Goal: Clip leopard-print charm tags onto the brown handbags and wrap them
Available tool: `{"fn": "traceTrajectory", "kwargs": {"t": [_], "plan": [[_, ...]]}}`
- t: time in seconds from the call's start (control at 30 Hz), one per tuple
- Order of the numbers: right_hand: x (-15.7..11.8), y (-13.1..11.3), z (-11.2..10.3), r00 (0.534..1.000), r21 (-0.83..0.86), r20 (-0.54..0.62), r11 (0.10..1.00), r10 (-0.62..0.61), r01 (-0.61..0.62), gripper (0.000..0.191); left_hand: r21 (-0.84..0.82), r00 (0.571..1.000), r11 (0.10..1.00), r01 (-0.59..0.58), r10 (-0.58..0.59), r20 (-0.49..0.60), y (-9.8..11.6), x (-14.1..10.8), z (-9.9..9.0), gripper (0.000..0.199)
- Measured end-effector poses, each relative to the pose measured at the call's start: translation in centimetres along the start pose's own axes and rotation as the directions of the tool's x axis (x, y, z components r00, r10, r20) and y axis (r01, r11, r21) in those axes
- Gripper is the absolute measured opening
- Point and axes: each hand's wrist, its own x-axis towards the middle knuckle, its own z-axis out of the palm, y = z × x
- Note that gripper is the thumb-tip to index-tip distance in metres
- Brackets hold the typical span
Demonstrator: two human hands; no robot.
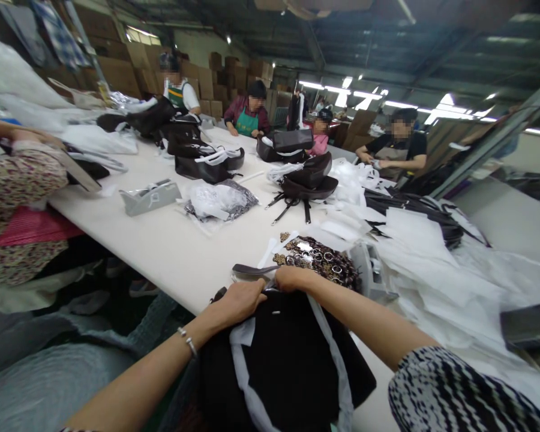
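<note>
A black handbag (292, 354) stands in front of me at the table's edge, its handle (342, 384) wrapped in white tissue. My left hand (243, 298) is closed, fingers pinching the bag's top opening. Beside it, my right hand (292, 279) is also closed at the top edge, its fingertips partly hidden. A dark curved strap or flap (256, 270) rises just beyond my hands. Close to my right wrist lies a pile of brown patterned tags with metal rings (324, 258).
Grey tape dispensers (150, 197) (372, 270) stand on the white table (162, 252). A plastic-wrapped bundle (220, 201) and dark bags (308, 177) lie further back. White sheets (414, 231) cover the right side. Co-workers (249, 114) line the far side; another person's sleeve (31, 174) is at left.
</note>
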Motion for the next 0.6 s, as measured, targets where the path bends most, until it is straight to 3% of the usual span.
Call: {"fn": "traceTrajectory", "kwargs": {"t": [0.13, 0.27, 0.33, 0.43, 0.6], "plan": [[-1.1, 0.5, -0.3, 0.992, -0.048, -0.118, 0.998, -0.037, 0.032, 0.024, -0.054, 0.999, 0.998, 0.029, -0.031, -0.029, -1.7, 0.8, 1.7, 0.021], [-3.4, 1.3, -1.8, 0.985, -0.050, 0.000, 0.984, -0.171, 0.171, 0.040, -0.116, 1.000, 0.993, -0.018, 0.017, -0.006, -2.2, 0.8, 1.2, 0.022], [-3.9, 1.8, -1.9, 0.989, -0.139, 0.023, 0.979, -0.146, 0.148, 0.038, -0.102, 0.999, 0.994, -0.026, 0.028, 0.018, -2.1, 1.0, 1.2, 0.020], [-3.8, 2.6, -0.9, 0.991, -0.267, -0.130, 0.964, -0.045, 0.009, 0.029, -0.016, 1.000, 1.000, 0.005, -0.005, -0.019, -1.7, 1.4, 1.8, 0.020], [-3.2, 3.1, 1.3, 0.951, -0.332, -0.303, 0.942, -0.058, -0.048, 0.050, 0.085, 0.997, 0.996, 0.029, -0.023, -0.073, -1.3, 1.9, 3.1, 0.022]]}}
